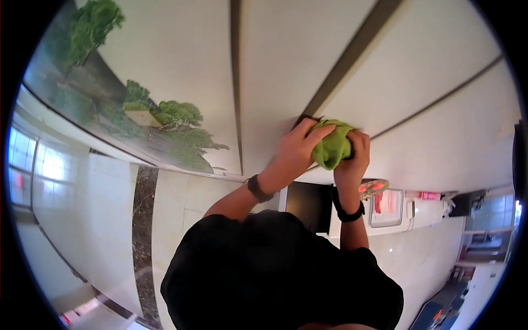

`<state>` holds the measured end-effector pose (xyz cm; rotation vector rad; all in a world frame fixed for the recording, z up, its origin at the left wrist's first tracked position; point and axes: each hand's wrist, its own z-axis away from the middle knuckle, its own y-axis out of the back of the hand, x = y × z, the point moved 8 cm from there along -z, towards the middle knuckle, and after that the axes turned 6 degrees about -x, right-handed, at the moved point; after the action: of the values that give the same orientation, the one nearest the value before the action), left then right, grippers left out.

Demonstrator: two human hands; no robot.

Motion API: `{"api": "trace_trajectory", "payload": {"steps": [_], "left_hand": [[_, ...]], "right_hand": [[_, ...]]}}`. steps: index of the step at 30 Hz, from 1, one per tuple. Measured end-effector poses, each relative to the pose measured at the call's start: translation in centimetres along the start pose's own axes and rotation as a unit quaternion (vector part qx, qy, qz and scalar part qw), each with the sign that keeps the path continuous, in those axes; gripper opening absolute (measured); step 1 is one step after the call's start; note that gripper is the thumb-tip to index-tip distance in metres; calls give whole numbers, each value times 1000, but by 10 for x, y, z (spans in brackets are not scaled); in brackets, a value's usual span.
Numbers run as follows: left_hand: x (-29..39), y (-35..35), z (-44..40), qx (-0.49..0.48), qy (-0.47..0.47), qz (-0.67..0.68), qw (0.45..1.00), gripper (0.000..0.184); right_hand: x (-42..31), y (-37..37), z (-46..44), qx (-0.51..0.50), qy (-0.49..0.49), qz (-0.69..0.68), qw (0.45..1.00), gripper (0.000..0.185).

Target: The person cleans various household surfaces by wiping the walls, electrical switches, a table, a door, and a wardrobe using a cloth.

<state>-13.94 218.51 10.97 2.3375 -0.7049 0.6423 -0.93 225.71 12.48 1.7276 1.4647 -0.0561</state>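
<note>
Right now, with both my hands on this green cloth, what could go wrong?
The green cloth is bunched between your left hand and right hand, so a fold might slip free. Your right arm's dark wristband looks close to the patterned oval item and could knock it. If dropped, the cloth might land on the tray.

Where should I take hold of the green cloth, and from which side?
Probably pinch the rounded fold at the end of the green cloth nearest the black top, coming from that side. The cloth is bunched between the left hand and the right hand, which cover its two sides, while that fold bulges out uncovered between them.
</note>
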Motion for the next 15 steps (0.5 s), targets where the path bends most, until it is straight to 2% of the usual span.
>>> {"api": "trace_trajectory", "payload": {"steps": [2, 4, 8, 15], "left_hand": [[-20, 17, 19, 21, 15, 11, 1000, 49], [-41, 34, 34, 33, 22, 4, 999, 49], [-76, 78, 63, 20, 96, -44, 994, 50], [-137, 161, 109, 76, 166, -16, 983, 47]], "right_hand": [[-15, -23, 3, -21, 14, -1, 1000, 51], [-27, -50, 9, -46, 21, -6, 999, 52], [-48, -109, 23, -79, 32, 8, 996, 51], [-102, -209, 41, -151, 55, -14, 987, 54]]}}
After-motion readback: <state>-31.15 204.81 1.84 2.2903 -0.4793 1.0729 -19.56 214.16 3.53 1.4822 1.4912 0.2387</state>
